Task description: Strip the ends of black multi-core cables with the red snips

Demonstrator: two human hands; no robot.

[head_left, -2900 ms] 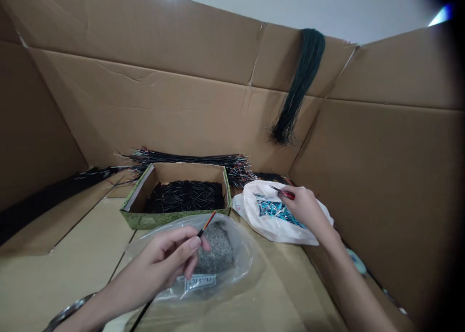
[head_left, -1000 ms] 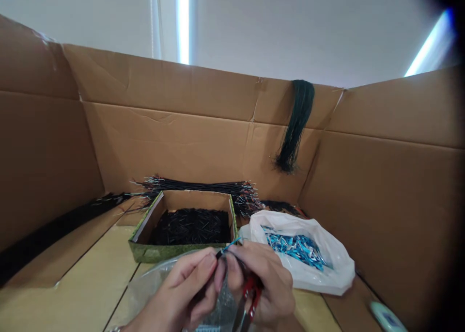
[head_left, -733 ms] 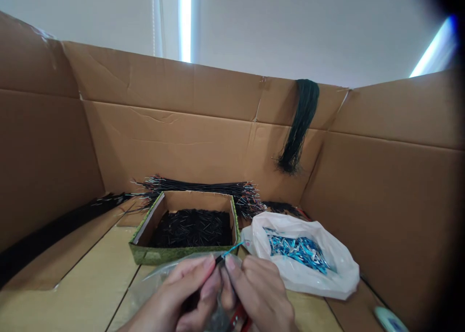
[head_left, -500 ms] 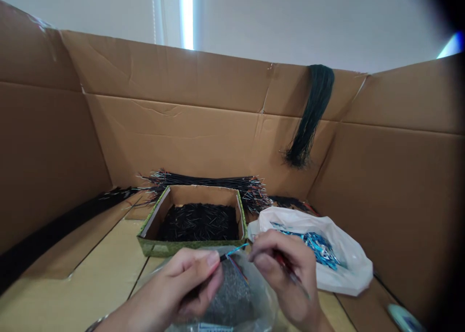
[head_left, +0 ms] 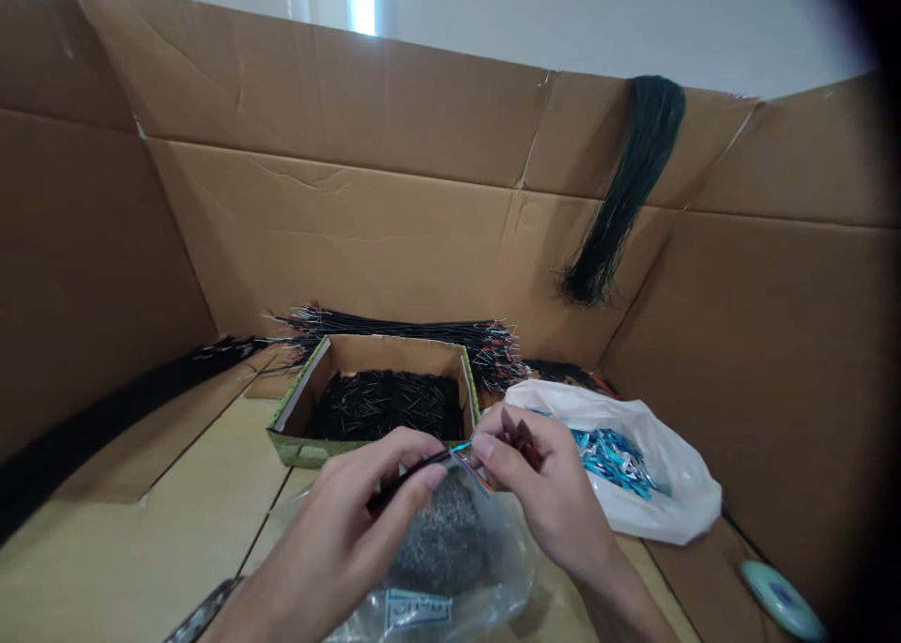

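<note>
A wire (head_left: 415,469) is being pinched by the left hand (head_left: 330,540), while red-handled pliers (head_left: 521,439) are being gripped closed in the right hand (head_left: 545,493).

The left hand (head_left: 338,521) holds a black wire (head_left: 412,471) between its thumb and fingers. Thin blue and red bits stick out of the wire's end. The right hand (head_left: 542,497) holds red snips (head_left: 521,439) against its palm, and its fingertips (head_left: 481,447) are right by the wire's end. Under the hands lies a clear plastic bag (head_left: 450,587) of gray bits. Just to the right sits a white plastic bag (head_left: 679,483) of shiny blue bits (head_left: 612,460). Behind the hands is a green box (head_left: 302,453) full of short black wires (head_left: 386,405). Long wires (head_left: 401,326) lie behind it, and a dark bunch of wires (head_left: 626,192) hangs on the cardboard wall (head_left: 316,239).
</note>
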